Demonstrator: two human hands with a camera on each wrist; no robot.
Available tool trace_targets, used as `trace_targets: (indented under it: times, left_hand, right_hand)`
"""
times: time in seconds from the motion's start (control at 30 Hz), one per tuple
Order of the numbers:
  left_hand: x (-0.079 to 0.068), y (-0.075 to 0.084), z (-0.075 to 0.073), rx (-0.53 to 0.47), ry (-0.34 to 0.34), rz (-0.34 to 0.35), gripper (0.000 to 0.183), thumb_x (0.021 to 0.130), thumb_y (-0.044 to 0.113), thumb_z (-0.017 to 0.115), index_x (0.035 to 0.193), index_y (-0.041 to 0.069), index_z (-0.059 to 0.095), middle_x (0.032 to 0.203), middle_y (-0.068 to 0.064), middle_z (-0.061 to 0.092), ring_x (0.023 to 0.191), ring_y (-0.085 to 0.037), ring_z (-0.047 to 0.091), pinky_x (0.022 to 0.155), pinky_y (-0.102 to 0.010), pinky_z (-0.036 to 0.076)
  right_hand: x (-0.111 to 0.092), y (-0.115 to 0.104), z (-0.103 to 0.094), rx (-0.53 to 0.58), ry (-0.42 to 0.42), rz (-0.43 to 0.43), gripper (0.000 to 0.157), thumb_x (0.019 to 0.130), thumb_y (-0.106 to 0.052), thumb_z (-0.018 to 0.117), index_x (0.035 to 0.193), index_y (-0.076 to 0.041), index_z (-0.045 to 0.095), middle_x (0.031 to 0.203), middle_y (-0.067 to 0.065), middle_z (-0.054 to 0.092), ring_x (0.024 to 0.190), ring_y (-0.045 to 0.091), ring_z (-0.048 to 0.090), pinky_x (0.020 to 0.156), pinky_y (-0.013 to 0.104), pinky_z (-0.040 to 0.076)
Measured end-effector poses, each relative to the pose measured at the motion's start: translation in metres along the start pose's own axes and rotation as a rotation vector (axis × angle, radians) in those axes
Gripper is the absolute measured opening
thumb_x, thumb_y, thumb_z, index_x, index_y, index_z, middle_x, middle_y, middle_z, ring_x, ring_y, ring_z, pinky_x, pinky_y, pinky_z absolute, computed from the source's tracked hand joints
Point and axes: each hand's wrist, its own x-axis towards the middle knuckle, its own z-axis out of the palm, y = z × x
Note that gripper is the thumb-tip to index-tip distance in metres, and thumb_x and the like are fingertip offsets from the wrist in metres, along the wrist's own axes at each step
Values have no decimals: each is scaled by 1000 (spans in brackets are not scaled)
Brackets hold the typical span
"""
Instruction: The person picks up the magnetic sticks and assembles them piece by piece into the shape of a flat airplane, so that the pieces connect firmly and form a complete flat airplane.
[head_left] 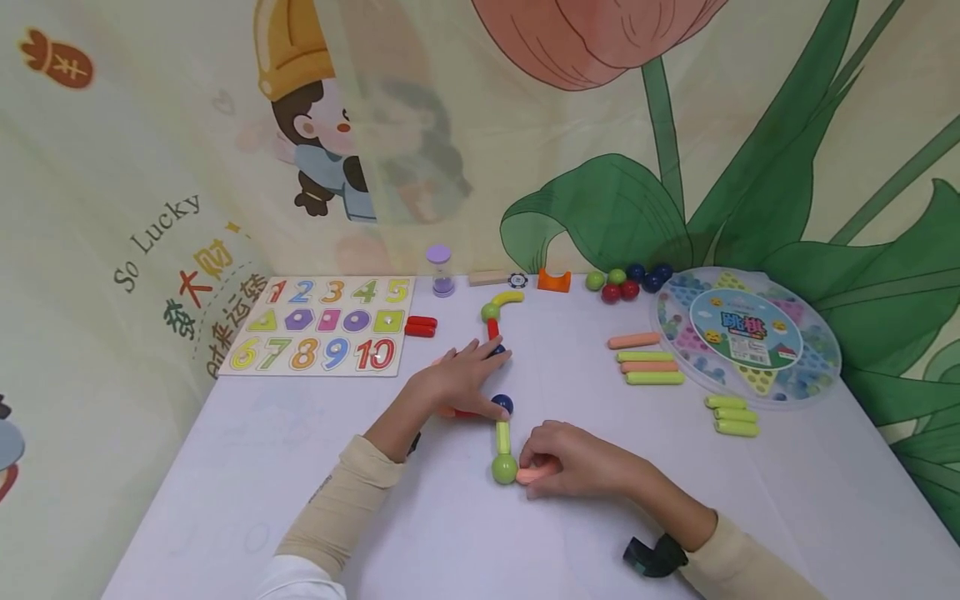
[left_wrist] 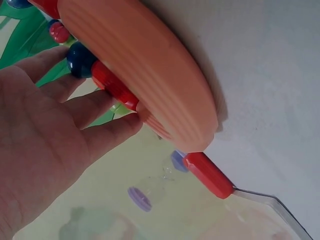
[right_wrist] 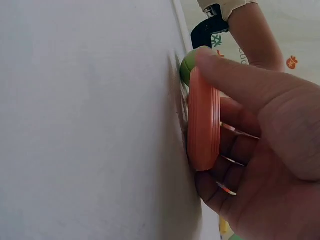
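My right hand (head_left: 581, 462) pinches an orange magnetic rod (right_wrist: 204, 125) between thumb and fingers, its end right at a green ball (head_left: 505, 468). A light green rod (head_left: 502, 437) runs from that ball up to a dark blue ball (head_left: 502, 406). Spread over the middle of the assembly is my left hand (head_left: 465, 383), thumb at this blue ball and fingers straight, reaching another blue ball (left_wrist: 80, 60). Beneath the palm lies a curved orange piece (left_wrist: 150, 75), mostly hidden in the head view. Beyond the fingertips, a red rod (head_left: 492, 330), a green ball (head_left: 491, 312) and a curved yellow piece (head_left: 510, 297) continue the chain.
Left stands a number puzzle board (head_left: 315, 327) beside two red rods (head_left: 420, 326). Loose balls (head_left: 617, 277) sit at the back. To the right are orange and green rods (head_left: 649, 367), short green rods (head_left: 733, 414) and a round game box (head_left: 817, 375). A small hourglass (head_left: 442, 271) stands behind.
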Motion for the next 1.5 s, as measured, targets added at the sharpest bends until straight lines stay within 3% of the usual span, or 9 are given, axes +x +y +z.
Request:
trace_targets:
  times: [0.27,0.47,0.77,1.1,1.5]
  left_hand:
    - [0,-1,-1,-12,-5,1,96,66,61,67,144,26,22,151,2,6,135,-29,3,103,-55,11]
    - [-10,-3,7,0,50,78,95,65,63,66,143,26,25,150,1,9,135,-29,2,103,-55,9]
    - [-29,10,20,49,71,187,94,63,62,68,142,27,30,150,-2,12,135,-30,2,102,-56,9]
    - [-32,11,22,28,71,151,92,64,62,67,141,26,33,150,-1,11,135,-29,2,104,-53,7]
    - [-34,10,26,-41,43,116,86,65,66,62,139,31,35,149,2,15,136,-26,4,104,-54,8]
  right_hand:
    - [4,1,-2,-58,0,-13,21,73,-43,72,90,-31,66,80,-20,53,79,4,45,62,21,41]
    - [4,3,-3,-53,-43,-17,23,73,-43,72,92,-32,66,82,-20,53,81,4,46,65,22,41]
    - [1,6,-9,-73,-48,-3,20,74,-44,71,90,-33,66,80,-21,53,79,4,46,64,23,41]
    - [1,7,-10,-91,-43,-51,17,74,-44,71,84,-32,65,68,-21,52,66,2,47,62,26,38]
    - [0,8,-13,-65,-66,-44,21,72,-47,71,85,-31,66,70,-19,52,69,3,47,57,20,41]
